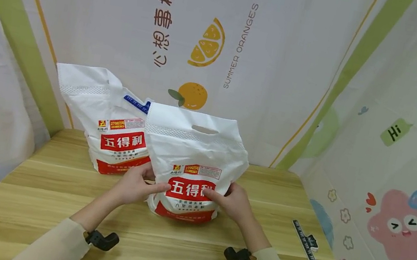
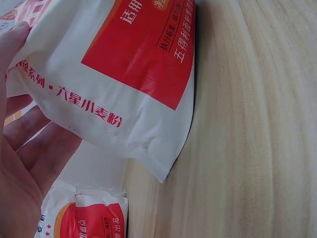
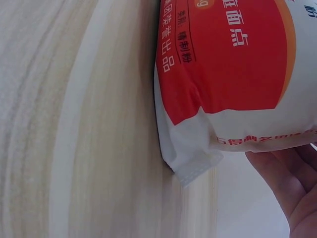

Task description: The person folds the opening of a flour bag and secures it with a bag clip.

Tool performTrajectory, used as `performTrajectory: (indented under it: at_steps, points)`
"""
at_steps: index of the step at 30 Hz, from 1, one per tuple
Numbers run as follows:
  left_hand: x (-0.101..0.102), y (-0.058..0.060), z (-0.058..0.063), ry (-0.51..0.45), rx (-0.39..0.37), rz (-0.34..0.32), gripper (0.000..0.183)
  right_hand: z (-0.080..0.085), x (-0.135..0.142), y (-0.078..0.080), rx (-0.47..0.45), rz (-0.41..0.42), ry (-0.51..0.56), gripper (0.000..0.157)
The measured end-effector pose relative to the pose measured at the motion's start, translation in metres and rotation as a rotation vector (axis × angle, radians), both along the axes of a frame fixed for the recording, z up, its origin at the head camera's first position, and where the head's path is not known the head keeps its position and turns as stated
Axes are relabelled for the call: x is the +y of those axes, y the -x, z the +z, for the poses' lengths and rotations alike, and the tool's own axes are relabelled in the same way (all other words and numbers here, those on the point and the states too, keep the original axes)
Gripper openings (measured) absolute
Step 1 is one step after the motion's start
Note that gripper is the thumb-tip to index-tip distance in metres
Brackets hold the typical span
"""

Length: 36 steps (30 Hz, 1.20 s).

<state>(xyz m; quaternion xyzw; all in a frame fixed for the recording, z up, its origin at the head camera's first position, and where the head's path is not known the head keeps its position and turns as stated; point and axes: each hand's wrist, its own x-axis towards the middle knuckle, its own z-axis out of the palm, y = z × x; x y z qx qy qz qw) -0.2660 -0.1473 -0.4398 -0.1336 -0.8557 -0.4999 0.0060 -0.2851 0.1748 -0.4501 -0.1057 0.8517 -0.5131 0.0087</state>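
A white and red flour bag [image 1: 195, 155] stands upright on the table, its top with the slot handle rising above the print. My left hand [image 1: 136, 184] grips its left side, thumb on the front and fingers round behind. From the right, my right hand [image 1: 235, 202] holds it the same way, thumb over the red label. In the left wrist view, the bag's lower corner [image 2: 158, 163] meets the wood, with the left fingers [image 2: 47, 151] against its side. The right wrist view has the opposite bottom corner [image 3: 183, 153] and the right fingers [image 3: 282, 173] beneath the side edge.
A second flour bag [image 1: 116, 132] stands behind on the left, with a blue clip [image 1: 135, 103] at its top. A black clip with a ruler-like bar [image 1: 306, 245] lies on the table [image 1: 170, 253] at the right. Printed curtains [image 1: 286, 69] hang behind and to the sides.
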Motion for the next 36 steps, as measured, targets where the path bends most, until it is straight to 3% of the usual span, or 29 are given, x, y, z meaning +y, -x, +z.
performTrajectory:
  at_steps: [18, 26, 31, 36]
  points:
    - [-0.015, 0.002, 0.0, 0.006, 0.007, 0.019, 0.063, 0.009, -0.014, 0.001, -0.028, 0.01, -0.006, 0.069]
    - [-0.012, -0.004, -0.001, -0.033, -0.026, 0.001, 0.063, 0.001, -0.01, 0.002, -0.012, 0.018, 0.007, 0.064]
    - [-0.019, -0.014, 0.006, -0.029, 0.091, 0.023, 0.059, 0.004, 0.001, -0.004, 0.001, 0.042, -0.019, 0.056]
    - [-0.038, -0.021, 0.035, -0.044, 0.285, 0.109, 0.05, 0.019, 0.019, -0.007, 0.055, 0.035, 0.049, 0.052]
